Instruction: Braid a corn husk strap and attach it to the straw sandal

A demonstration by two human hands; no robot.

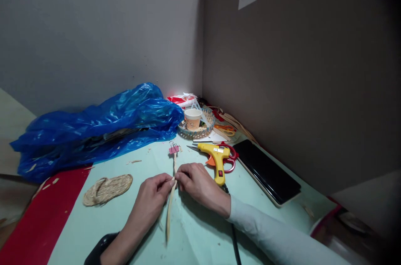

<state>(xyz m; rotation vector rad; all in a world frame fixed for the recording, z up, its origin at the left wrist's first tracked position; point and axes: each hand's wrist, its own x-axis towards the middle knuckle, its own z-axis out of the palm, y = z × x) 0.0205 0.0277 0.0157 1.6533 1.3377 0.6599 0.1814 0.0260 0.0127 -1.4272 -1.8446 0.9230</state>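
A pale, braided fibre strip (169, 219) runs down the middle of the table, its upper end clipped in a pink binder clip (173, 149). Thumb and fingertips of my left hand (153, 192) pinch the strip from the left. From the other side my right hand (198, 181) pinches it at almost the same spot, the fingertips of both hands meeting. Below them the loose end hangs toward me. A small woven straw sandal (108, 189) lies left of my left hand. Just beyond my right hand rests a yellow glue gun (216, 156).
Red-handled scissors (232, 158) lie under the glue gun, beside a black phone or tablet (269, 171). Farther back, a paper cup (193, 119) stands in a woven basket (200, 133). A blue plastic bag (125, 114) sprawls along the wall. The glue gun's cord (235, 244) trails toward me.
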